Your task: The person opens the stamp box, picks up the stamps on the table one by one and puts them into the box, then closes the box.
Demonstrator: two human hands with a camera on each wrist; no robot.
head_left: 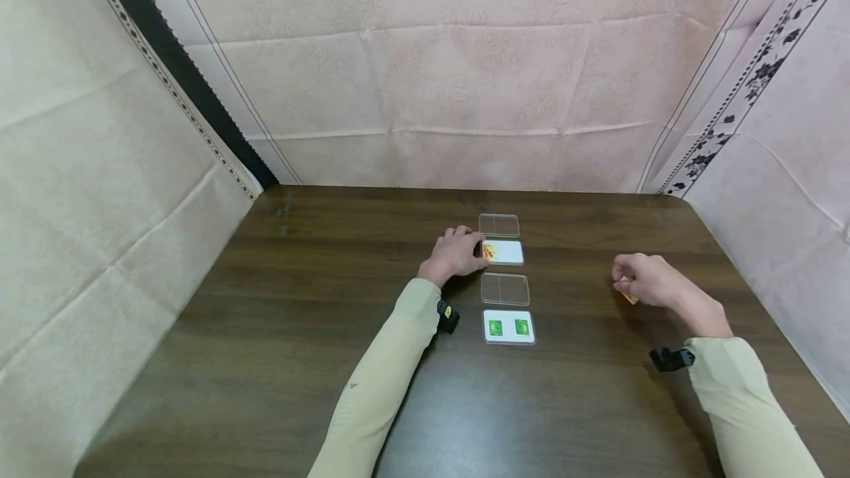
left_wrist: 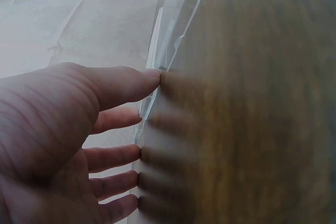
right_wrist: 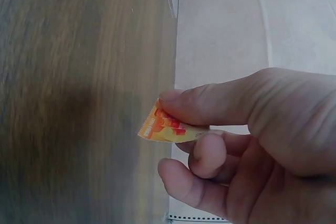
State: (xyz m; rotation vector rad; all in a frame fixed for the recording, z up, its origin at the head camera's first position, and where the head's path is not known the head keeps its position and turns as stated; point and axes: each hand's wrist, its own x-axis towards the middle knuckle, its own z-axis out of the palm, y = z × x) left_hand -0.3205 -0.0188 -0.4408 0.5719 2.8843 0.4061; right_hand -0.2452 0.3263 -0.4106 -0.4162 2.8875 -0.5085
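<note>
In the head view my left hand [head_left: 458, 251] touches the left end of the rear shallow box [head_left: 510, 252], which has a white inside and a small orange-and-yellow packet [head_left: 489, 251] at its left. The left wrist view shows the fingers straight and spread, with the thumb tip against a clear plastic edge [left_wrist: 167, 51]. Off to the right, my right hand [head_left: 647, 279] pinches a small orange-and-yellow packet [right_wrist: 167, 124] between thumb and fingers, just above the table. Nearer me, a matching box [head_left: 509, 338] holds two green packets [head_left: 522, 327].
Clear lids [head_left: 499, 225] lie open behind the boxes, the front box's lid [head_left: 505, 289] between the two. Everything sits on a dark wooden table [head_left: 299, 330]. Pale cloth [head_left: 465, 80] hangs at the back and both sides.
</note>
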